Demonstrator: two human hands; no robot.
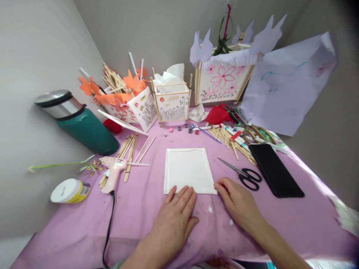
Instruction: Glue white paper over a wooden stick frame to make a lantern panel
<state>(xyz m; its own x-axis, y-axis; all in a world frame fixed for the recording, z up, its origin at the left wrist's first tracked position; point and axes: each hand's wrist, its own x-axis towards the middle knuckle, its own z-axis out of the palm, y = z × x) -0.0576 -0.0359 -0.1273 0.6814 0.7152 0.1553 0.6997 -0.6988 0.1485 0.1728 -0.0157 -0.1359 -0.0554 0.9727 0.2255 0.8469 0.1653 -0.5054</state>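
Note:
A square white panel (187,170) with folded, raised borders lies flat on the purple cloth in front of me. My left hand (178,220) rests on its near edge, fingers stretched out and lying flat. At the near right corner my right hand (237,203) has its thumb and forefinger pinched together on the panel's border. Black-handled scissors (248,177) lie just beyond my right hand, blades pointing to the far left. Two small white scraps lie on the cloth between my hands.
Left stand a pink glue gun (114,170) with its cord, a lidded tub (70,191), a teal bottle (86,129) and bamboo sticks (129,149). A black phone (276,170) lies right. Decorated paper boxes (173,102), paint pots and markers (234,134) line the back.

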